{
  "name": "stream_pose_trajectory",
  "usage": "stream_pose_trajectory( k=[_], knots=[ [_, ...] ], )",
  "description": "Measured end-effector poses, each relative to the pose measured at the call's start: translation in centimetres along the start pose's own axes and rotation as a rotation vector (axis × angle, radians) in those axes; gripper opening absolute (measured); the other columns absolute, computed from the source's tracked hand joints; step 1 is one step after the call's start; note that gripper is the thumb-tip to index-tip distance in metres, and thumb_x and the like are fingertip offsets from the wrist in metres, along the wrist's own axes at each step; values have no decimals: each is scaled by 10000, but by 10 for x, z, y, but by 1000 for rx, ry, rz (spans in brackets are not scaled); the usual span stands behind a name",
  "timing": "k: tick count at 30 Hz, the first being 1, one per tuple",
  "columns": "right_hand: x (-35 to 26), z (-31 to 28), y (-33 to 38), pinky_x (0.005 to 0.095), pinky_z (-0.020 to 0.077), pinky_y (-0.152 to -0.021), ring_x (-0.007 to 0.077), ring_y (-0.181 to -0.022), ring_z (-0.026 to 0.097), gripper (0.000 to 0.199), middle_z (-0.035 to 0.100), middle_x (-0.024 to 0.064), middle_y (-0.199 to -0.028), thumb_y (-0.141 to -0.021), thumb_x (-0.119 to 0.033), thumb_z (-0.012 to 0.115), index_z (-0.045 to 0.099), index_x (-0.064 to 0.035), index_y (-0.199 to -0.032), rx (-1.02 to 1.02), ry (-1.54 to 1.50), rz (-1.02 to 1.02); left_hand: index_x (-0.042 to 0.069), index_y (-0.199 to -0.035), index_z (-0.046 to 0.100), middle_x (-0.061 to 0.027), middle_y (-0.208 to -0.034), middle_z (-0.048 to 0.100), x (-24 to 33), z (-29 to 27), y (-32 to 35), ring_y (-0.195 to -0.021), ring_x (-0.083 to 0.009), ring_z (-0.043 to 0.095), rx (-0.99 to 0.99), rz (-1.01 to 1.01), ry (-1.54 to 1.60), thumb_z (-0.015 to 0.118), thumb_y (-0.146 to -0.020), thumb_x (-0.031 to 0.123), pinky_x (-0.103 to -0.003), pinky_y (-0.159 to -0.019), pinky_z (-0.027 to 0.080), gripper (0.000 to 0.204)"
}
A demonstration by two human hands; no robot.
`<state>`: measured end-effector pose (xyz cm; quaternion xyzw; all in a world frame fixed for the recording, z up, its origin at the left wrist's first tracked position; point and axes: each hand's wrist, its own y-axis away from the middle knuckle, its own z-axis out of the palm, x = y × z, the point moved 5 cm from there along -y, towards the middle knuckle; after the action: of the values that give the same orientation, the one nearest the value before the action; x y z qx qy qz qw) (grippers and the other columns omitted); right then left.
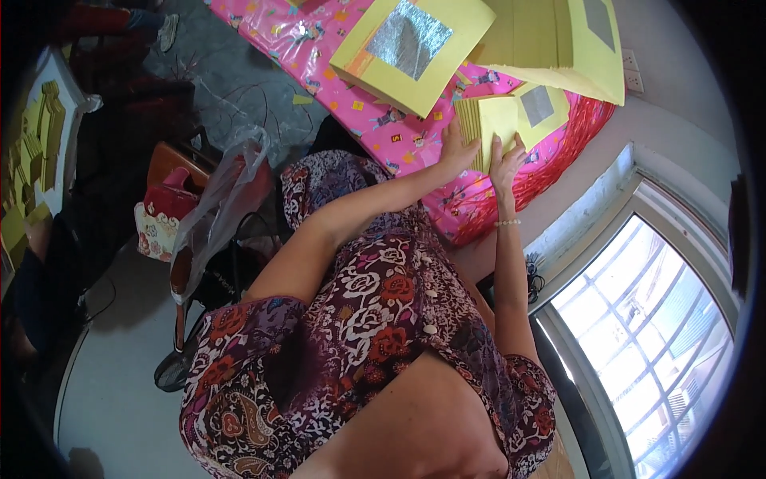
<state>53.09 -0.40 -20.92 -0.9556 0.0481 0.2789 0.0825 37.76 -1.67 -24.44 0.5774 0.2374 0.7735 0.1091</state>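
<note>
A stack of folded yellow card pieces [496,120] stands on the pink-covered table at its near edge, its layered edges facing left. My left hand [460,150] is closed against the left side of the stack, fingers pointing up along it. On the stack's right side, my right hand [507,164] grips its lower part, with the fingertips on the front face. A bracelet of light beads circles my right wrist. Just behind the stack lies a yellow piece with a grey rectangle [536,104]. Parts of both hands' fingers are hidden by the card.
A yellow box with a silvery window [351,60] and a larger open yellow box [519,48] stand farther back on the pink table cover [319,80]. Red strands [550,172] hang at the table's right edge. A barred window [646,319] is at right; a plastic bag [215,191] hangs left.
</note>
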Motion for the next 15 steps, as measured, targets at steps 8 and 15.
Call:
stream_pose_trajectory(
  k=[8, 15],
  knots=[
    [-23, -24, 12, 531, 372, -1000, 446, -1184, 446, 738, 449, 299, -1314, -932, -470, 624, 384, 62, -1384, 13, 64, 26, 23, -1470, 268, -259, -1334, 410, 29, -3, 20, -1260, -414, 409, 49, -58, -388, 773, -727, 410, -486, -1067, 368, 979],
    [-29, -12, 11, 511, 358, -1028, 443, -1208, 426, 693, 443, 328, -1325, -958, -407, 612, 380, 115, -1351, -113, -74, 39, 14, -1520, 168, -277, -1363, 339, 34, -5, 37, -1280, -446, 345, 163, -15, -516, 775, -722, 301, -511, -1084, 329, 1043]
  ],
)
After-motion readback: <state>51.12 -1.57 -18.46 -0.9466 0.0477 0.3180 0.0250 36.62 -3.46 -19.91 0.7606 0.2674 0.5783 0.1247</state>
